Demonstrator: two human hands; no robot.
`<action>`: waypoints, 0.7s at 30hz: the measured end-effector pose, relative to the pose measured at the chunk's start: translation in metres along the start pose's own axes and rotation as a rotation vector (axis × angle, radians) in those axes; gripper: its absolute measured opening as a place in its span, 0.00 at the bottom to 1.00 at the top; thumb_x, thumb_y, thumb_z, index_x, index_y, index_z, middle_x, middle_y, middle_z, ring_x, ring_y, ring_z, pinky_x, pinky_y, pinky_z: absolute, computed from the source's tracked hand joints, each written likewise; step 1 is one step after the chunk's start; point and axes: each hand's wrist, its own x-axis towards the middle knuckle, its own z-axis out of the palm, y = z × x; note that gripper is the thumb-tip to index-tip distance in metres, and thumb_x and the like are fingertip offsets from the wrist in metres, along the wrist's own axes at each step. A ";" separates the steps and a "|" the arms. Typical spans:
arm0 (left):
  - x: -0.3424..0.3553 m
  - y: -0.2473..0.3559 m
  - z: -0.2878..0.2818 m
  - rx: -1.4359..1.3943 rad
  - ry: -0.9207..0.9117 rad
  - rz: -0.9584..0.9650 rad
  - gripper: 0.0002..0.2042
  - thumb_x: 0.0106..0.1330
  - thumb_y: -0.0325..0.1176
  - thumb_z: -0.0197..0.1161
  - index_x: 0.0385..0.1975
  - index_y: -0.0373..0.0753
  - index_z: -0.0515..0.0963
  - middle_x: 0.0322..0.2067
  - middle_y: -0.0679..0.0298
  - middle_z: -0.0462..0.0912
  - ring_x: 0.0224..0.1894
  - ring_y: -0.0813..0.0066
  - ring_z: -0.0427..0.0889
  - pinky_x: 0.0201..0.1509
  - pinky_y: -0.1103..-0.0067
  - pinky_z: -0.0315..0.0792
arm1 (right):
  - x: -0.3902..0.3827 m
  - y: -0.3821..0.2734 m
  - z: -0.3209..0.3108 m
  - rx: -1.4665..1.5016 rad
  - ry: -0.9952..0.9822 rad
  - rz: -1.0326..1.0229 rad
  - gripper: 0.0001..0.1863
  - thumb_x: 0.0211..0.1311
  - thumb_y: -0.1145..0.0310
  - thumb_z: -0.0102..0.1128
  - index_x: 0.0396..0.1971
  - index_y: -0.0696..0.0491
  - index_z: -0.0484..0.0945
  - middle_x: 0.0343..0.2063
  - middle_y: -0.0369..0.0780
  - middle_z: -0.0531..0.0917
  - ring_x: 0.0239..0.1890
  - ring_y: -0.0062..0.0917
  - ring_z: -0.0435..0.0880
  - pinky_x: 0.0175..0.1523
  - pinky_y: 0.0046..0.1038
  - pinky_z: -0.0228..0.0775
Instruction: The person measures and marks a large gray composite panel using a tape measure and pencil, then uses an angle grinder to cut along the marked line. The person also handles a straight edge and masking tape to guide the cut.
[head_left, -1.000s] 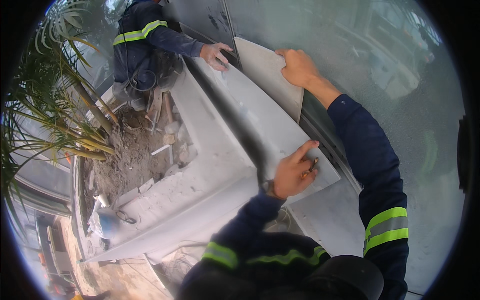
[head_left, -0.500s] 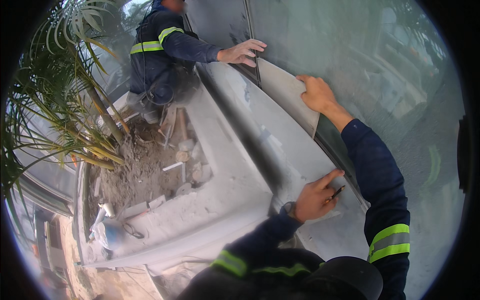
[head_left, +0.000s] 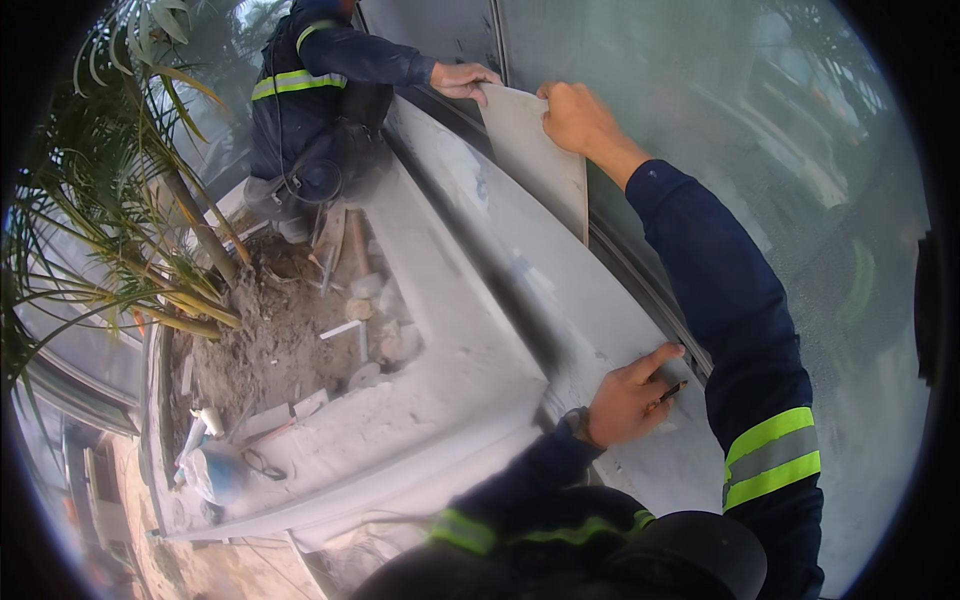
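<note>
Pale grey panel [head_left: 535,150], thin, flat and slant-edged, is held up at the glass wall [head_left: 770,210], beyond a long white ledge [head_left: 555,270]; whether its lower edge is borne by the dark frame [head_left: 640,277] at the foot of the glass cannot be told. Its upper right edge is gripped by the right hand [head_left: 580,120], with the fingers bent over it, and its upper left corner is met by a co-worker's hand [head_left: 465,80]. A dark pencil [head_left: 673,392] is clasped in the partly curled left hand [head_left: 628,400], whose index finger is stretched out over the near end of the ledge; whether the surface is pressed by that fingertip cannot be told. Yellow-green and silver bands are worn on both persons' dark blue clothing. A curved green streak [head_left: 862,285] is seen on the glass, and pale smudges are spread along the ledge. Beside the ledge, across a dark gap, soil [head_left: 275,340], rubble and a palm [head_left: 110,230] are enclosed by a pale planter wall [head_left: 440,270]. At its near corner a blue-and-white container [head_left: 215,473] is set, too blurred for any lettering to be read.
</note>
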 end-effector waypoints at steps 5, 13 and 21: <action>0.002 -0.001 -0.001 -0.013 0.033 0.050 0.06 0.50 0.23 0.66 0.19 0.33 0.75 0.61 0.53 0.73 0.30 0.64 0.83 0.35 0.72 0.78 | 0.018 -0.064 -0.081 0.099 0.349 -0.179 0.23 0.61 0.61 0.65 0.52 0.58 0.80 0.49 0.49 0.84 0.52 0.38 0.85 0.56 0.37 0.75; 0.009 -0.021 0.010 -0.011 -0.029 0.080 0.09 0.52 0.26 0.66 0.18 0.34 0.71 0.64 0.54 0.70 0.34 0.62 0.84 0.39 0.71 0.77 | -0.290 0.011 -0.145 0.525 0.774 -0.501 0.17 0.73 0.66 0.49 0.58 0.51 0.71 0.50 0.45 0.79 0.45 0.32 0.80 0.50 0.36 0.74; 0.023 -0.021 0.031 0.097 -0.167 -0.076 0.09 0.55 0.29 0.64 0.19 0.35 0.73 0.70 0.57 0.65 0.37 0.63 0.84 0.37 0.72 0.77 | -0.572 0.081 0.070 0.568 -0.067 0.776 0.19 0.59 0.77 0.63 0.51 0.61 0.74 0.41 0.44 0.81 0.36 0.28 0.82 0.43 0.30 0.77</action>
